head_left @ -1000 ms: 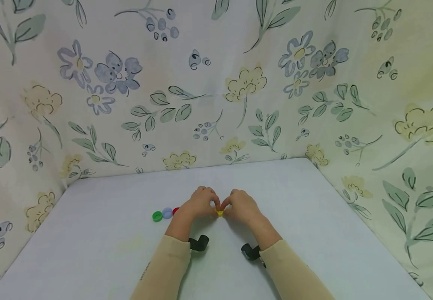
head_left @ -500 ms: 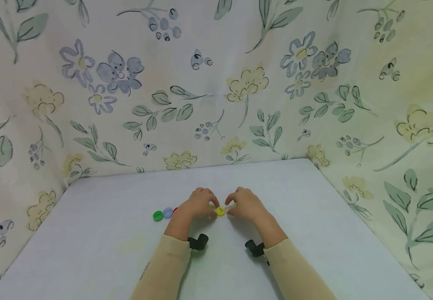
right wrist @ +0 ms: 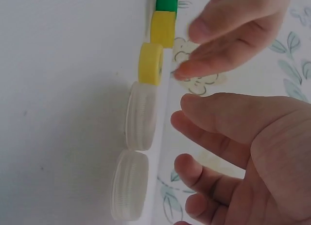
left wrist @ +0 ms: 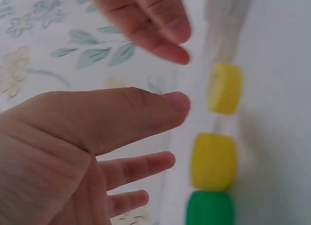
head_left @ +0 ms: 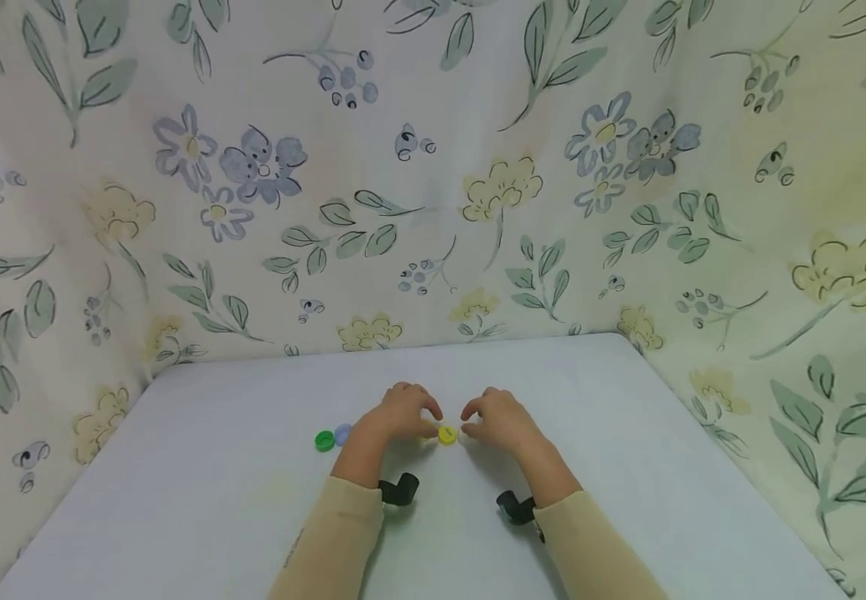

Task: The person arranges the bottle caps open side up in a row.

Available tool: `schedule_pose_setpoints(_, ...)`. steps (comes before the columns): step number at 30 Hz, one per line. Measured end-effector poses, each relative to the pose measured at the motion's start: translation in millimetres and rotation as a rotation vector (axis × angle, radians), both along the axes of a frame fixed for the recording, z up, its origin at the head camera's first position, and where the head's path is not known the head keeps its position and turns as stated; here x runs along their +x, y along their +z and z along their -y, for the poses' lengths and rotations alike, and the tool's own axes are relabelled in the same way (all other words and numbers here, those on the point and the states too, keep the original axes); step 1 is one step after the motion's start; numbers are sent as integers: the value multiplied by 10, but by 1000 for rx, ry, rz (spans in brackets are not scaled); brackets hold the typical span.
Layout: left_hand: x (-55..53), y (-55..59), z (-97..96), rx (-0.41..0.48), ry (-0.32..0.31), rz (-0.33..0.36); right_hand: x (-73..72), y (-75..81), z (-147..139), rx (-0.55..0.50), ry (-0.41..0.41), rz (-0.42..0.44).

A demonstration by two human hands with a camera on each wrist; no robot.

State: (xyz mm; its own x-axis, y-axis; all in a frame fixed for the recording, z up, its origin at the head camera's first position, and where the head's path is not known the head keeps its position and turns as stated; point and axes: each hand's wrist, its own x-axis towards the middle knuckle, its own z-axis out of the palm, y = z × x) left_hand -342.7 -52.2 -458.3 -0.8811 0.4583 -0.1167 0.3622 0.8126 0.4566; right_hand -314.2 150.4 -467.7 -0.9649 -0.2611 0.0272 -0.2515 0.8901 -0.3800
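A yellow bottle cap [head_left: 447, 436] lies on the white table between the two hands. My left hand [head_left: 402, 412] is just left of it, thumb and fingers apart and holding nothing. To the cap's right is my right hand [head_left: 500, 423], also holding nothing, fingers loosely bent. In the right wrist view the yellow cap [right wrist: 150, 63] sits in a row with a second yellow cap [right wrist: 163, 29], a green one [right wrist: 166, 0] and two translucent white caps, one nearer [right wrist: 130, 186] and one beside it [right wrist: 142, 115]. My left hand hides part of the row in the head view.
At the row's left end are a green cap [head_left: 324, 441] and a pale blue cap [head_left: 343, 434]. Both wrists wear black camera mounts, the left [head_left: 400, 489] and the right [head_left: 513, 507]. A floral curtain [head_left: 433, 208] hangs behind the table's far edge.
A second ago both hands' fingertips met at the yellow cap. They have since let go, the right hand drawing away to the right. The head view has shifted slightly.
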Motion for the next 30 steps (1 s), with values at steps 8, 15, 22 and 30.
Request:
schedule_pose_setpoints(8, 101, -282, 287, 92, 55, -145, 47, -242, 62, 17, -13, 33)
schedule_pose_setpoints(15, 163, -406, 289, 95, 57, -279, -41, -95, 237, -141, -68, 63)
schedule_pose_setpoints(22, 78, -378, 184, 147, 116, -332, -131, -40, 294, -138, -84, -8)
schedule_pose_setpoints(30, 39, -211, 209, 15, 49, -305, -222, 42, 475, -70, 27, 24)
